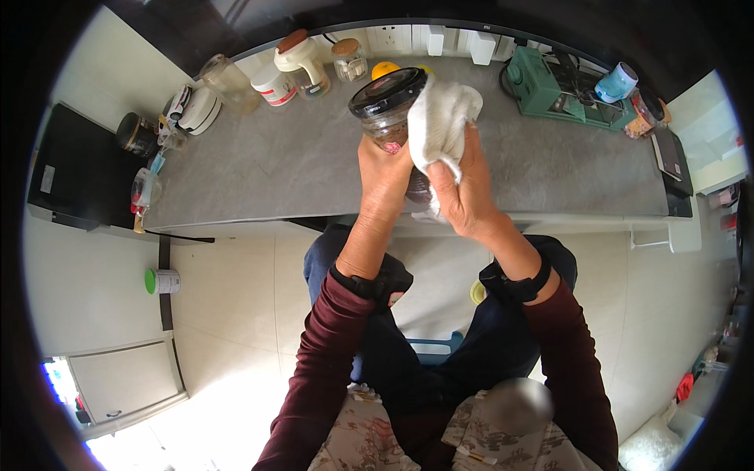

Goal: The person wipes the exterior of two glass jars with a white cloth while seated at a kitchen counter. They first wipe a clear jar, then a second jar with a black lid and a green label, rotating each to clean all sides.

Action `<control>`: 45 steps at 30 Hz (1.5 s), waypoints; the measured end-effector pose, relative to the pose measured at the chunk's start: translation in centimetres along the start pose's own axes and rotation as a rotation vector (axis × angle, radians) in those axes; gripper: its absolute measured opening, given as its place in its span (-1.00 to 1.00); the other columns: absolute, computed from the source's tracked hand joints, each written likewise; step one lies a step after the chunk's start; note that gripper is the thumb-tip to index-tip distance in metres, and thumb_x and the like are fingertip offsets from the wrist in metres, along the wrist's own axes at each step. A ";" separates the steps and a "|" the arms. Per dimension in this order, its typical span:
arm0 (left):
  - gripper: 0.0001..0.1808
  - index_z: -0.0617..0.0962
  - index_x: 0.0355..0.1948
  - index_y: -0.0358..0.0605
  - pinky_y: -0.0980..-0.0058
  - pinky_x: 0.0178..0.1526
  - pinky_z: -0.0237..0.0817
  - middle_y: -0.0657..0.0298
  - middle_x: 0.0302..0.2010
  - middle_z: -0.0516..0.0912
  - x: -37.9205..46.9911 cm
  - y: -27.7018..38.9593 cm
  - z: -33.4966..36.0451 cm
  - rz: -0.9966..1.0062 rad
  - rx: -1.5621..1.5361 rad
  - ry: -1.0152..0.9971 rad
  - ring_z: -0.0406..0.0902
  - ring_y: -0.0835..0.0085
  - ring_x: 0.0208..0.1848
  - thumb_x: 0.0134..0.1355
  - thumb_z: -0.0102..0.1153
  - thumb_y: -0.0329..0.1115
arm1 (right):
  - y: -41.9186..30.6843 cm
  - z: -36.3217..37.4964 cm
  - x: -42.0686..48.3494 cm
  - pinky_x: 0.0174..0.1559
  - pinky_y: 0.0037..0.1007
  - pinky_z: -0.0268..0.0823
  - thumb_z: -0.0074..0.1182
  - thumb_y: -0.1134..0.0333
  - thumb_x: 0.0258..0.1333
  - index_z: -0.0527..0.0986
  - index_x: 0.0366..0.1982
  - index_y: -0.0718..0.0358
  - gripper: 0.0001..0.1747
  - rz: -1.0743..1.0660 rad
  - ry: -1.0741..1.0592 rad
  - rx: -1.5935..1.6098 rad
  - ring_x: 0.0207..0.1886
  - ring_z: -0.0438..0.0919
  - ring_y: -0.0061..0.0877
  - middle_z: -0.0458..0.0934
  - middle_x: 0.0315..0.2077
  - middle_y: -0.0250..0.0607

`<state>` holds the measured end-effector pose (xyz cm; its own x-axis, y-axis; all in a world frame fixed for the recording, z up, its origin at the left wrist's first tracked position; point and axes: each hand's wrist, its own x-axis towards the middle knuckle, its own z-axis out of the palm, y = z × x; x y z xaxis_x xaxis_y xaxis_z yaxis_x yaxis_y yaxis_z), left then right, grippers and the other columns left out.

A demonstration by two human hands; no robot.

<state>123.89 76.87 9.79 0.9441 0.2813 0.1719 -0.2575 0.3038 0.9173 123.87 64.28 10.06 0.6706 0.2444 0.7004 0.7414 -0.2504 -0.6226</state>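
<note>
My left hand point(383, 176) grips a glass jar point(386, 125) with a black lid point(389, 91), holding it tilted above the front part of the grey countertop point(283, 159). Dark contents show through the glass, and a small red label sits on its side. A white cloth point(439, 120) is bunched in my right hand point(468, 188), pressed against the jar's right side and reaching up to the lid's edge. The cloth and my fingers hide much of the jar's body.
Along the back stand an empty glass jar point(227, 82), a white tub point(274, 88), a pitcher point(303, 65), a cork-lidded jar point(350, 59) and an orange fruit point(385, 70). A green rack point(565, 100) with cables stands right. A black box-like unit point(82, 165) is at left.
</note>
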 end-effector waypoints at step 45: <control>-0.50 0.46 -0.01 -0.27 0.54 -0.02 0.33 0.23 -0.11 0.60 0.3 -0.5 0.1 -0.029 -0.198 0.200 0.52 0.52 -0.12 0.07 0.36 -0.32 | 0.8 1.9 -0.1 -0.03 -0.18 0.29 -0.04 0.26 0.22 0.34 0.02 0.43 -0.56 0.106 0.057 -0.003 -0.05 0.43 -0.07 0.39 -0.06 0.16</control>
<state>124.35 76.75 9.36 0.8973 0.4380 0.0541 -0.2848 0.4811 0.8291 124.46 65.82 8.87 0.7429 0.1626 0.6493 0.6661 -0.2749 -0.6933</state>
